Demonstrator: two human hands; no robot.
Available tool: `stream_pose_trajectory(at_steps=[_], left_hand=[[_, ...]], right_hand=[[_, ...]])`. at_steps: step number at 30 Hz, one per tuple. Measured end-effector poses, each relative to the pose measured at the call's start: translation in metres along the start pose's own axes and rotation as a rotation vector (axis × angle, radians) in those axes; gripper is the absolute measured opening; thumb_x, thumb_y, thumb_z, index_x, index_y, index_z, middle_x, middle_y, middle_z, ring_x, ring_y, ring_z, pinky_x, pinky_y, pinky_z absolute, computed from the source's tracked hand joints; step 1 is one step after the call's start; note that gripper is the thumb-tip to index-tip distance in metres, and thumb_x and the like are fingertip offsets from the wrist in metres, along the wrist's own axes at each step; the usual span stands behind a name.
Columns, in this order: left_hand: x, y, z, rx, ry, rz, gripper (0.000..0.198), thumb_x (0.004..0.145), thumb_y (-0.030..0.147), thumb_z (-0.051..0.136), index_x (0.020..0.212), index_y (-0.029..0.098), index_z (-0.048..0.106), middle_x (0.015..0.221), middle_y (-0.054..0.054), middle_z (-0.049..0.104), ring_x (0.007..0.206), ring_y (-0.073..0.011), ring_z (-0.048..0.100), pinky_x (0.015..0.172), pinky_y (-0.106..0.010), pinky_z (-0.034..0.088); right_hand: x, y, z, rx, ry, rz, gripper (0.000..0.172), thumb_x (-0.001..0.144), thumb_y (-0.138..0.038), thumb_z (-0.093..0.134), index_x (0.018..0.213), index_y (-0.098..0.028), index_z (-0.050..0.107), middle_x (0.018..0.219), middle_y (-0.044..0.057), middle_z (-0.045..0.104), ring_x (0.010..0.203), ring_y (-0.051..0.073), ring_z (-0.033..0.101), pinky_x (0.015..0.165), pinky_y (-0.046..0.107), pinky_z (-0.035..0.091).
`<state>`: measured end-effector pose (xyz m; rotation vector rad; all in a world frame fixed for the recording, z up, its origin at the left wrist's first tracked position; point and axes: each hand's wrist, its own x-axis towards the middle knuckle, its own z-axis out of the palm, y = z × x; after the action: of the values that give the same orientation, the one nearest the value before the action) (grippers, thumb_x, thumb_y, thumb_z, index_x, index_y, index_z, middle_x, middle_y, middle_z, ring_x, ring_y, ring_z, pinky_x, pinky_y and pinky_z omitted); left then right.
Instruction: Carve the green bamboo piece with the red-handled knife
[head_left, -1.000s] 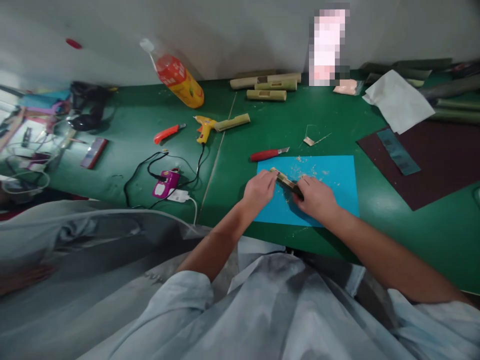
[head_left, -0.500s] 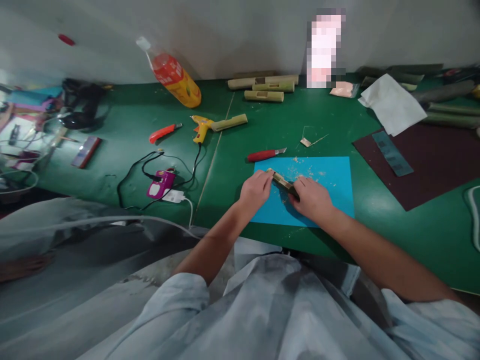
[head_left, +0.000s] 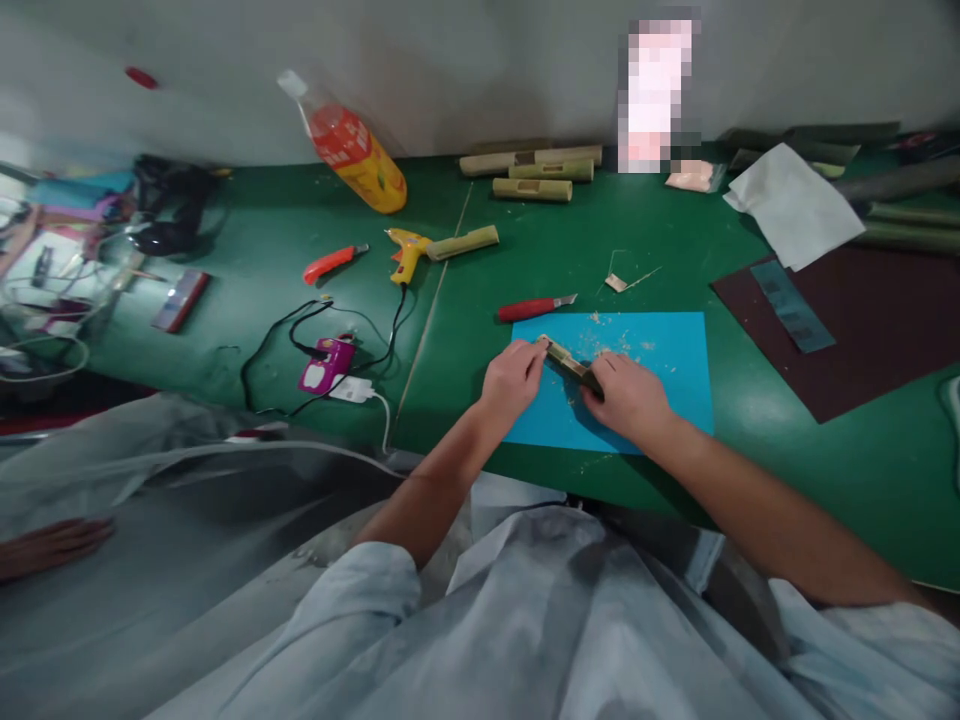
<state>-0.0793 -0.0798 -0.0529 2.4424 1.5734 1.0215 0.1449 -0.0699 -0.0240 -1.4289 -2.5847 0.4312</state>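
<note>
A short piece of bamboo (head_left: pixel 564 360) with a notch cut in its upper side lies slantwise between my hands, over a blue sheet (head_left: pixel 600 428). My left hand (head_left: pixel 513 378) is closed on its far-left end, thumb and fingers pinching it. Around the near-right end my right hand (head_left: pixel 628 392) is wrapped, hiding that part. Pale shavings (head_left: pixel 634 348) are scattered on the sheet. Just beyond the sheet's far edge rests a craft knife (head_left: pixel 532 307) with a red handle, blade pointing right. A small pale scrap with thin strands (head_left: pixel 616 283) lies farther back.
On the green table (head_left: pixel 442 370) are a yellow glue gun (head_left: pixel 408 255), an orange cutter (head_left: pixel 330 264), a purple power adapter (head_left: pixel 327 365) with cables, and a drink bottle (head_left: pixel 360 155). Bamboo pieces (head_left: pixel 532 189) lie along the wall. A dark board (head_left: pixel 840 340) is at right; another person's hand (head_left: pixel 56 545) is at left.
The whole view has shifted slightly. My hands keep hold of the bamboo in nearly the same place. At the left, the other person's hand shows more clearly.
</note>
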Motion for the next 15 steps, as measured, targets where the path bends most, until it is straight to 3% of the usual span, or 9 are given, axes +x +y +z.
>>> stream_pose_trajectory(at_steps=[15], left_hand=[[0.0024,-0.0048,0.0009,0.055,0.009,0.004,0.039,0.113,0.033,0.042,0.119,0.014,0.075,0.098,-0.012,0.079,0.09,-0.0197,0.076,0.082,-0.032,0.063]], right_hand=[[0.0004,0.0001,-0.0003,0.025,-0.004,0.007,0.019,0.101,-0.033,0.057,0.105,-0.017,0.067,0.108,0.014,0.071,0.1,0.027,0.064,0.074,0.035,0.037]])
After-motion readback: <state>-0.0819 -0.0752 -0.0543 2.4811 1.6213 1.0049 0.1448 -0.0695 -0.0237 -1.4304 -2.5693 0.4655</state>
